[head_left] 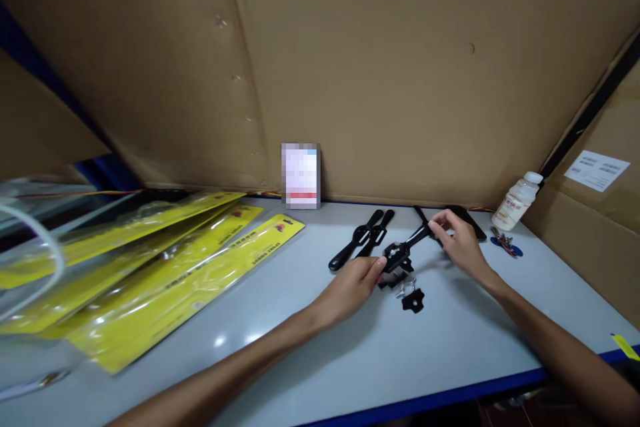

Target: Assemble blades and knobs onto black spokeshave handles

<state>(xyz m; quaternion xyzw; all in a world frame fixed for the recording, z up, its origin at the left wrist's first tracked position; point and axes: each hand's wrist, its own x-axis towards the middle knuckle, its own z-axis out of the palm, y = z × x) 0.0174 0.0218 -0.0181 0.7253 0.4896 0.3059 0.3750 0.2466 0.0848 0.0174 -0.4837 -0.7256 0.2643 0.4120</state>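
Note:
My left hand [356, 283] rests on the grey table [300, 320] and pinches the round hub end of a black plastic arm assembly [403, 250]. On the far end of that same black arm, my right hand [457, 240] grips with its fingertips. Two more black plastic arms [361, 240] lie side by side just beyond my left hand. A small black star-shaped knob with a metal screw [412, 299] lies on the table just in front of the assembly.
Several yellow blister packs [165, 273] are spread over the left of the table. A white drink bottle [517, 200] and some keys [505, 243] sit at the right, beside a cardboard box [595, 233]. A cardboard wall [380, 67] backs the table.

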